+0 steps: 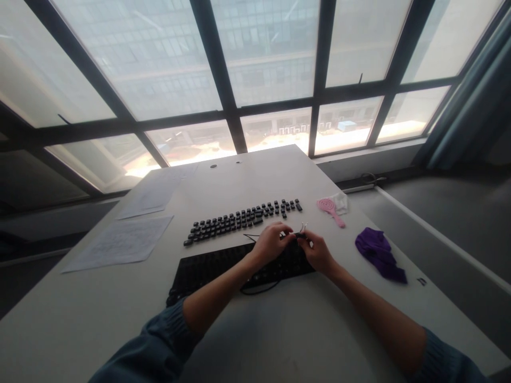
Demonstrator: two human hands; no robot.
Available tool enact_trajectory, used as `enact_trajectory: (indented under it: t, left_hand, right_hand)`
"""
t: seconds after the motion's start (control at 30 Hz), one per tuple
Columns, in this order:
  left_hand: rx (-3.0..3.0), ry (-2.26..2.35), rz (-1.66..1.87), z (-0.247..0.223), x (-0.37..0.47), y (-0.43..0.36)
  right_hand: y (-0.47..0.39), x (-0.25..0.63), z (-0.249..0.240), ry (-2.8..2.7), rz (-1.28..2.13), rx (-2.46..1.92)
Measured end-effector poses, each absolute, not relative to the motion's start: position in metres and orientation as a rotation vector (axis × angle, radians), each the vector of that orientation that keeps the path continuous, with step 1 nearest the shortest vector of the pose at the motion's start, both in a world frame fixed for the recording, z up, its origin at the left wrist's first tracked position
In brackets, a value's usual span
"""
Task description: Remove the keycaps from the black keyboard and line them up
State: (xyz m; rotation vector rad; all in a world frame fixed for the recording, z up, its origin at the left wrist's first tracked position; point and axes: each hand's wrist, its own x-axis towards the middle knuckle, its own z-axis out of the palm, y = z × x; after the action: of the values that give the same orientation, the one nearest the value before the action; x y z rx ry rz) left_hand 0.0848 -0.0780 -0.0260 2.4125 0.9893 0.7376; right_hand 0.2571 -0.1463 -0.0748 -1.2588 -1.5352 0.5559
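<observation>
My left hand point(273, 242) is closed in a pinch on the left end of a small black keycap point(298, 234) above the keyboard. From the right, my right hand point(315, 250) pinches at the same spot, its fingertips near the keycap and a keycap puller with thin pale wire prongs point(304, 227) pointing up. The puller's handle is hidden by my fingers. Below both hands lies a black keyboard point(215, 266), partly covered by my left forearm. Just beyond it, loose black keycaps point(239, 219) are laid out in slanting rows.
A pink hairbrush point(327, 206) lies on a white cloth point(341, 203) at the right. Nearer are a purple cloth point(375, 250) and a small dark item point(422, 281) by the table's edge. Paper sheets point(123, 244) lie left. A black cable point(261, 291) loops before the keyboard.
</observation>
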Motion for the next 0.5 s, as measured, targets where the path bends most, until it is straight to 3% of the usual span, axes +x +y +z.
enact_trajectory:
  t: [0.5]
  left_hand:
    - [2.289, 0.974, 0.847, -0.052, 0.076, -0.117]
  right_hand:
    - [-0.15, 0.259, -0.071, -1.603, 0.668, -1.25]
